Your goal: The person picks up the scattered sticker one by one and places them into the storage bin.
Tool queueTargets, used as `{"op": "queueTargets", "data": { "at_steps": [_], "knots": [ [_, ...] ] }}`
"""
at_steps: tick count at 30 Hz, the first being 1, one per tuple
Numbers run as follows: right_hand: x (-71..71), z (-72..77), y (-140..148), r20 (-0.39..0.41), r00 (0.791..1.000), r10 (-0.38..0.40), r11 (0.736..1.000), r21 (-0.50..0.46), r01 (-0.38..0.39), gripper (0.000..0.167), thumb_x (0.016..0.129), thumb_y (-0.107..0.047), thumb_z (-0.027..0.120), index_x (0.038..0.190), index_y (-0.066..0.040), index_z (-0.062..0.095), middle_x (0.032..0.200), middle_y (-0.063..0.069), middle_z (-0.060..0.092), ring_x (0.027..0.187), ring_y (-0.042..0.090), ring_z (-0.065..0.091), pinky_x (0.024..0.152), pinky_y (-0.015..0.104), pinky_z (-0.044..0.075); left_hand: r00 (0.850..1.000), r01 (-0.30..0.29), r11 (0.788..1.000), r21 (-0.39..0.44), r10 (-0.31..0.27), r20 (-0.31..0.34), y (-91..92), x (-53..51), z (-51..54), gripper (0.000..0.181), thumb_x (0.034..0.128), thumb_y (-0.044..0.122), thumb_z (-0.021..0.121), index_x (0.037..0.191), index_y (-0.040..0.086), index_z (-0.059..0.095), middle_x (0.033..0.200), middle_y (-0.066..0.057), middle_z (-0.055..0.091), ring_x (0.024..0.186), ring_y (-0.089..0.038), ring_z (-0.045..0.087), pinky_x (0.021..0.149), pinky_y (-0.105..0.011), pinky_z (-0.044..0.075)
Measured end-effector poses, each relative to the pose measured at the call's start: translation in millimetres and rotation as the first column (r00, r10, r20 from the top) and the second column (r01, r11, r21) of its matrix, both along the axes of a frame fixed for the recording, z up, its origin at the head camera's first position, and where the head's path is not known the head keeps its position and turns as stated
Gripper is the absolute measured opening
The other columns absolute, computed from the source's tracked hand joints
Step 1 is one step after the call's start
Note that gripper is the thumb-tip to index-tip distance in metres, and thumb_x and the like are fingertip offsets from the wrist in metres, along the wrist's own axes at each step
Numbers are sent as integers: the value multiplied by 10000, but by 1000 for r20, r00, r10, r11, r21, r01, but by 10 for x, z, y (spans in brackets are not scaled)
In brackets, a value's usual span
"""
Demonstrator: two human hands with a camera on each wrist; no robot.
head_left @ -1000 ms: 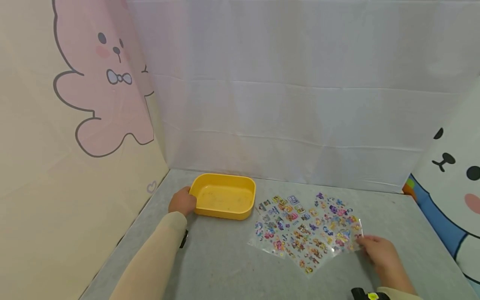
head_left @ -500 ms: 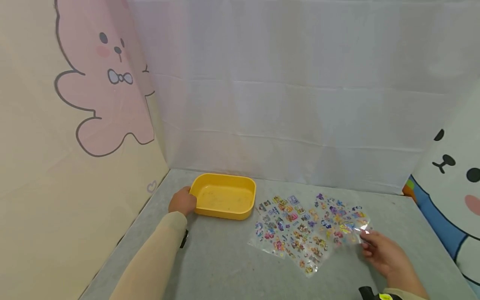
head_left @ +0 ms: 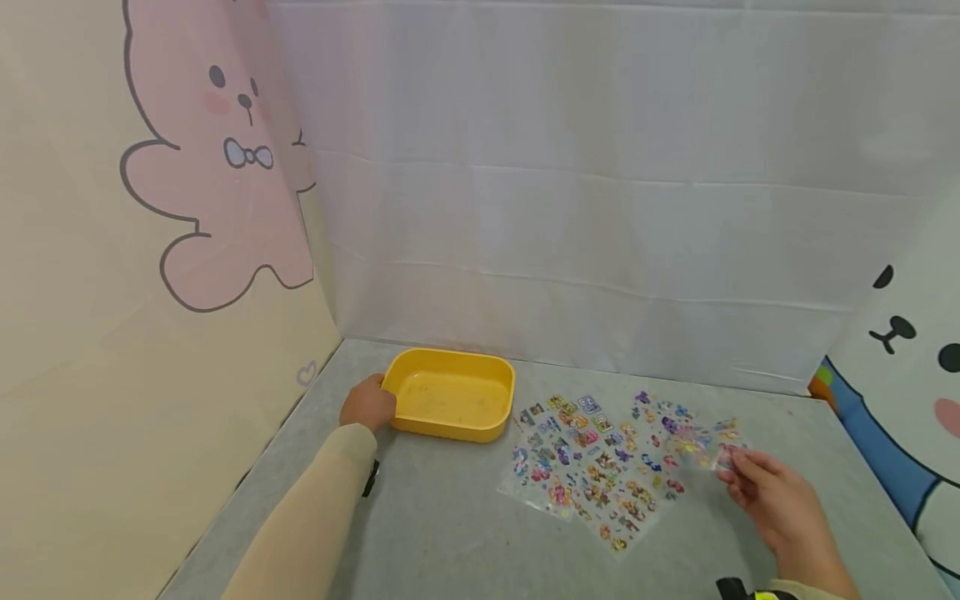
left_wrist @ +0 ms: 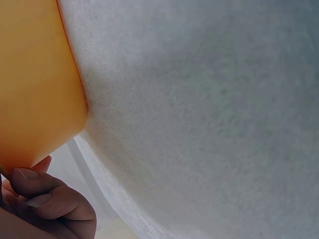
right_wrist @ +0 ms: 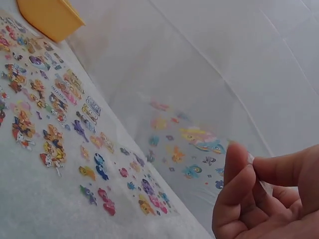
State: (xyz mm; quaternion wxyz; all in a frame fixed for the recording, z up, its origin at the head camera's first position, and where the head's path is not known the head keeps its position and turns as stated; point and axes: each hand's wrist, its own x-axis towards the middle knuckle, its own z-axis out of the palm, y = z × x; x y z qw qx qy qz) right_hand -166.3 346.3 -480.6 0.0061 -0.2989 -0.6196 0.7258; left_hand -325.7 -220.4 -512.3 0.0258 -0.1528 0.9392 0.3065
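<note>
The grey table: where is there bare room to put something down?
On the grey table, a broad free patch lies before the yellow tray, between the left sleeve and the sticker sheets. Another lies between the right hand and the right edge. Right of the tray is crowded with sheets.

No readable text; possible lettering on sticker sheets (head_left: 596, 479) too small.
</note>
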Motion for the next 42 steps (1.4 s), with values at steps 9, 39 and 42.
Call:
{"op": "queueTargets", "data": {
  "at_steps": [9, 39, 42],
  "knots": [
    [32, 63, -94, -110, 985, 133, 991, 8, -133, 188, 1062, -182, 562, 962, -185, 721, 879, -87, 706, 801, 94, 680, 732, 267, 575, 1000, 4, 1000, 2, -4, -1, 4, 6, 8, 537, 953, 101, 443, 1474, -13, 506, 1358, -228, 617, 1077, -353, 593, 1001, -541, 466],
    [-124, -214, -287, 196, 970, 144, 883, 417, -215, 396, 1078, -189, 501, 1325, 119, 536, 1013, 157, 677, 789, 169, 665, 658, 336, 568, 1000, 6, 1000, 27, -5, -8, -11, -1, 12, 561, 955, 100, 445, 1505, -9, 481, 1393, -229, 597, 1111, -354, 594, 1001, -545, 464],
    [-138, -161, -316, 159, 975, 156, 900, 383, -206, 402, 1085, -188, 490, 1339, 122, 523, 978, 99, 701, 789, 146, 672, 688, 337, 579, 1000, 1, 999, 33, -1, -5, -18, -3, 5, 565, 958, 104, 448, 1512, -7, 473, 1405, -230, 588, 1118, -352, 588, 1005, -547, 461]
  ]
}}
